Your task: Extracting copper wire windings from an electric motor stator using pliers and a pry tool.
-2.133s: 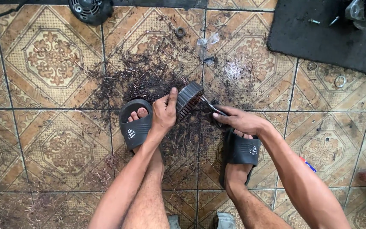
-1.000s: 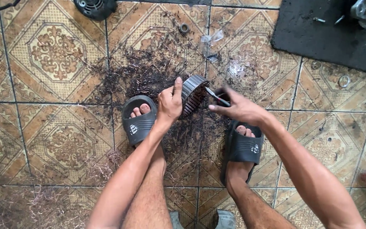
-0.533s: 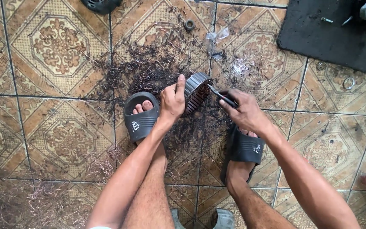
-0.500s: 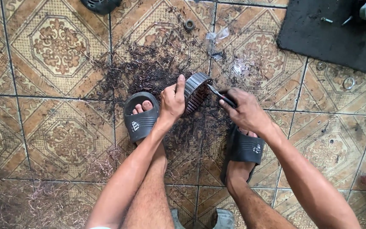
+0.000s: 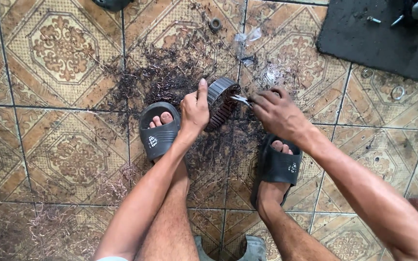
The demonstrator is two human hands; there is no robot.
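Here the left hand (image 5: pixel 195 110) grips the ribbed stator ring (image 5: pixel 221 101) upright, presumably to steady it, while beside it the right hand (image 5: pixel 277 113) clamps pliers (image 5: pixel 240 99) at its rim

Both arms are stretched downward between the knees; the left hand (image 5: pixel 194 112) is curled closed, the right hand (image 5: pixel 277 112) pinched shut.

Right hand (image 5: pixel 277 112) hides most of the pliers (image 5: pixel 240 99) (only tips show).

My two sandalled feet (image 5: pixel 159 133) hem in the floor below my hands, wire scraps (image 5: pixel 170 79) littering it between. Bare tile (image 5: pixel 59 48) lies open far left; the black mat (image 5: pixel 378 34) crowds the upper right.
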